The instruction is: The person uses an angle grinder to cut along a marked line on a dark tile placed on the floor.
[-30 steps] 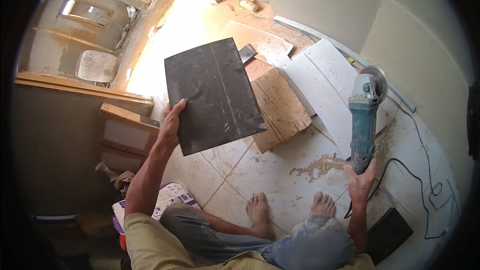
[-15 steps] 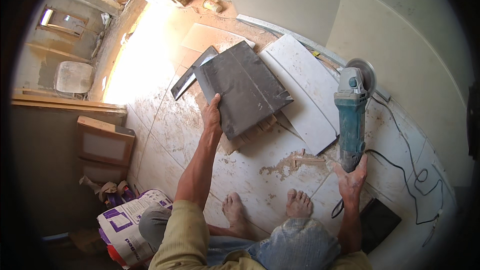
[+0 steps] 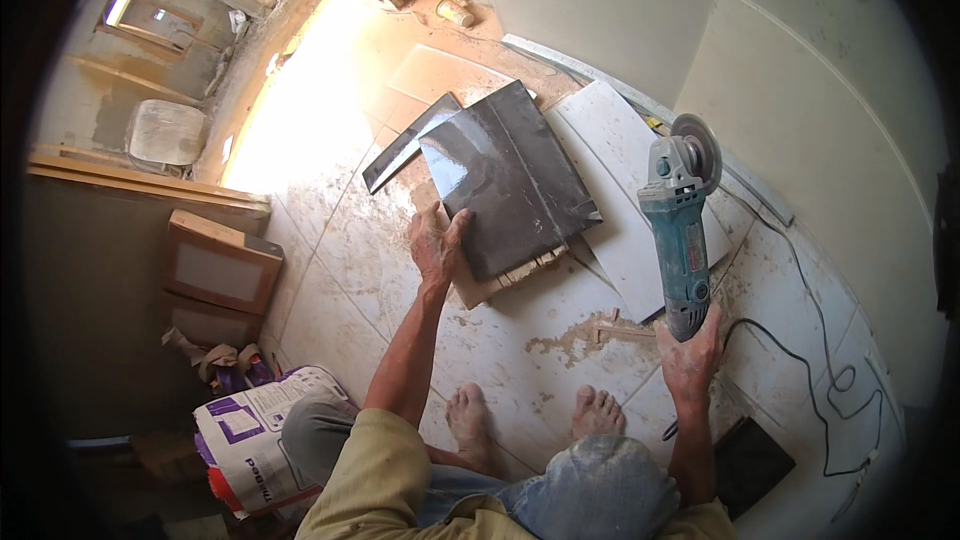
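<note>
A dark, glossy tile (image 3: 515,190) with a line across it rests at a slant on a cardboard-coloured piece (image 3: 482,290). My left hand (image 3: 434,248) is at its left edge, thumb over the top face and fingers along the side; the fingers' undersides are hidden. My right hand (image 3: 690,355) is closed round the rear end of a teal and grey angle grinder (image 3: 682,250). The grinder points away from me, its disc (image 3: 697,152) held up clear of the floor. A narrow dark strip of tile (image 3: 412,143) lies beyond the tile, to its left.
White boards (image 3: 630,200) lie on the floor right of the tile. A black cord (image 3: 780,338) loops at the right, near a dark piece (image 3: 752,465). A white and purple bag (image 3: 262,435) and a brown box (image 3: 222,262) stand at left. A cup (image 3: 455,11) lies near the wall.
The dark tile has tipped and come down onto the pieces below, and my left hand's grip has shifted along its edge. The grinder has swung slightly left. The view has shifted a little.
</note>
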### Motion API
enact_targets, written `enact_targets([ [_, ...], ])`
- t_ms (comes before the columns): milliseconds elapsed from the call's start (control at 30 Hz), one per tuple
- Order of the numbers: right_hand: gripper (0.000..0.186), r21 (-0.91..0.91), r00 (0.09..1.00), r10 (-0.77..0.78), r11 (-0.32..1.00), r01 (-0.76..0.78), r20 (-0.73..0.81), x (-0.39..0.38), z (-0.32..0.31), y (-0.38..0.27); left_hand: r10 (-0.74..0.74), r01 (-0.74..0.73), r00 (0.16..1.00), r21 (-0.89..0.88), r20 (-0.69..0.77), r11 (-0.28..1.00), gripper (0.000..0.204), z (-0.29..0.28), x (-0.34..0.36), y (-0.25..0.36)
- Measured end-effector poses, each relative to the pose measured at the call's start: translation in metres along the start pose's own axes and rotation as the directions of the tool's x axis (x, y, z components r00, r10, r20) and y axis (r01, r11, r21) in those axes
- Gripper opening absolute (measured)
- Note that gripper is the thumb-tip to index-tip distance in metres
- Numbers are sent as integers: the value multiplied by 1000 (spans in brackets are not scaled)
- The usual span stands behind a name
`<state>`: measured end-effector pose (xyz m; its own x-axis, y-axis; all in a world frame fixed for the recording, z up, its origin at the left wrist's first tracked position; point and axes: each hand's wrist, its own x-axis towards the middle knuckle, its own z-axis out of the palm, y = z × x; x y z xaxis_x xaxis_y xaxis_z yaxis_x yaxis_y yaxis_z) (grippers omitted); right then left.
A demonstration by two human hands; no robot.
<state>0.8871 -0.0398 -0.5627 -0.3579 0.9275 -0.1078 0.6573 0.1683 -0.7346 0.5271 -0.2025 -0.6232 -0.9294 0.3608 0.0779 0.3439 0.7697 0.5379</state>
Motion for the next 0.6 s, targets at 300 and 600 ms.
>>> enact_targets([
  [300,70,30,994,-55,998,53,90,10,38,-36,117,-106,987,107,-109,989,66,34,-32,3],
  [600,73,-70,972,-223,971,228,77,26,104,-108,314,-317,945,20,91,948,58,22,-30,-10],
])
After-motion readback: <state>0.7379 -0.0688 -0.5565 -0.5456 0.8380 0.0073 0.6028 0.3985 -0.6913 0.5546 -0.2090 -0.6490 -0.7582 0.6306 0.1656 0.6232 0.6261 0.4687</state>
